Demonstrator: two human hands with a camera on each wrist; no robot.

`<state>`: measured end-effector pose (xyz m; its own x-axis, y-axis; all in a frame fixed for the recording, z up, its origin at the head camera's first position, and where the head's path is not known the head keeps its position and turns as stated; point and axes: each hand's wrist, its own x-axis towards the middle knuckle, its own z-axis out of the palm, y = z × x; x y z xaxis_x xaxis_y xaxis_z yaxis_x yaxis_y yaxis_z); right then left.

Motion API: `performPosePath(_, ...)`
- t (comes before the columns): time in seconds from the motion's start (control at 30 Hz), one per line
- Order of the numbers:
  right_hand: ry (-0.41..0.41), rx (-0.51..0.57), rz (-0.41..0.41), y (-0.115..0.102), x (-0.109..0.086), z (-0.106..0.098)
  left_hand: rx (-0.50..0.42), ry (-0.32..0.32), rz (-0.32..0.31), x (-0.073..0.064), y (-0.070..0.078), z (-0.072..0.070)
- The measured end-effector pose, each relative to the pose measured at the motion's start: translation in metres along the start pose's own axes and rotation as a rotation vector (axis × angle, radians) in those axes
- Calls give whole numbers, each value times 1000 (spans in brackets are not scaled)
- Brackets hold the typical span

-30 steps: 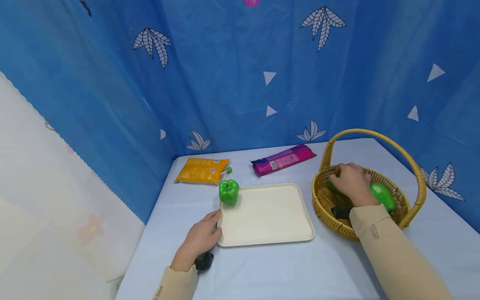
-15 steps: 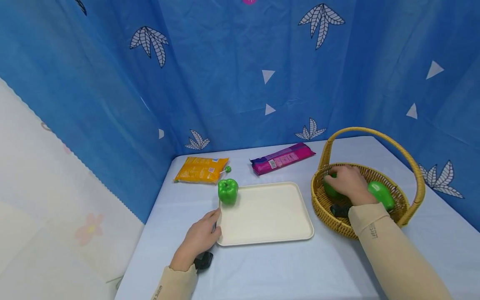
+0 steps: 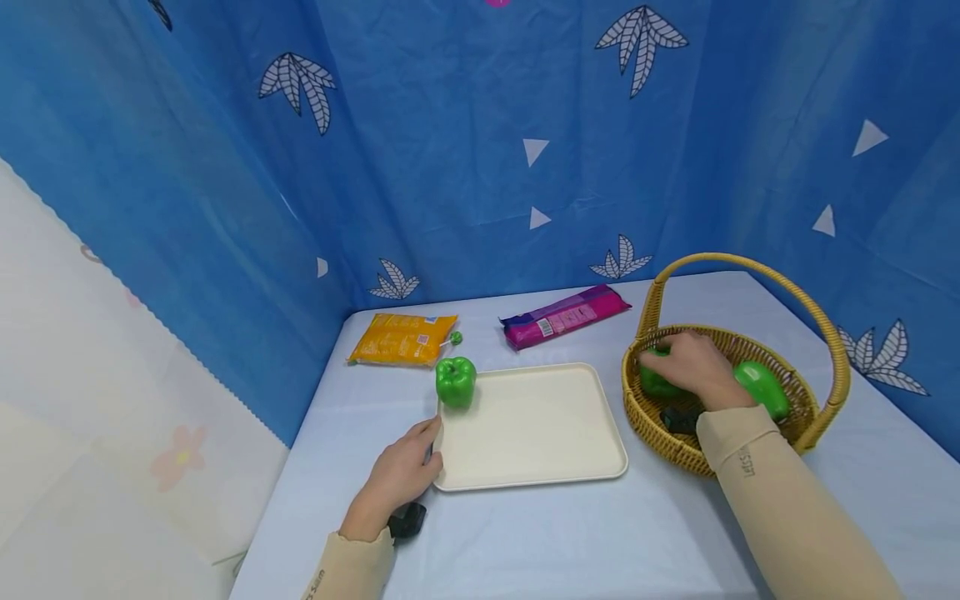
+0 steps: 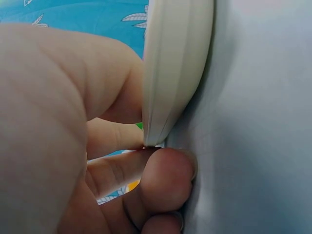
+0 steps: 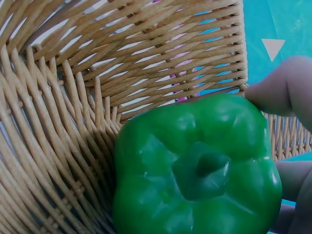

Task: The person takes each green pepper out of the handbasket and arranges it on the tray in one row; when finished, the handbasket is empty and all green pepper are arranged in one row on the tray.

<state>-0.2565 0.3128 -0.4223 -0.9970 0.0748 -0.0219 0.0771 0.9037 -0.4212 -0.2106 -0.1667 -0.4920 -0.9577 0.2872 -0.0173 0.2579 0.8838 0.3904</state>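
Observation:
My left hand (image 3: pixel 402 467) holds the left rim of a cream rectangular tray (image 3: pixel 532 429), thumb and index finger at the rim. In the left wrist view, other fingertips (image 4: pixel 168 180) curl beside the tray wall (image 4: pixel 180 53), close to the tablecloth. A glossy green bell pepper (image 3: pixel 456 383) stands at the tray's back left corner. Inside the wicker basket (image 3: pixel 705 467), my right hand (image 3: pixel 693 367) grips another green bell pepper (image 3: pixel 651 383). The right wrist view shows this pepper (image 5: pixel 195 170) stem toward the camera, thumb and fingers along one side.
A glossy green oblong item (image 3: pixel 761 389) lies in the basket's right side, under its tall arched handle (image 3: pixel 750 265). Behind the tray are an orange packet (image 3: pixel 401 340), a small green ball on a white stick (image 3: pixel 456 337) and a purple-pink packet (image 3: pixel 566 317). A blue curtain (image 3: pixel 465 150) hangs behind.
Inside the basket, my right hand and the pepper it grips have shifted slightly left, and more of the pepper shows. My left hand stays at the tray's rim.

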Motion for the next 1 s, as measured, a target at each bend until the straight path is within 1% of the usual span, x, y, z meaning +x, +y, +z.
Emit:
performPosePath(0.4,16,6,-49,2,0,3,2,3,3,1,-2,1)
performPosePath(0.53,4,21,-36,1,0,2,2,-7,-6,1,-2,1)
performPosePath(0.63,-1,41,-10,1,-1,0,1,-9,-9,2,-2,1)
performPosePath(1.0,30,77,60,2,-1,-3,5,-7,-10,2,-2,1)
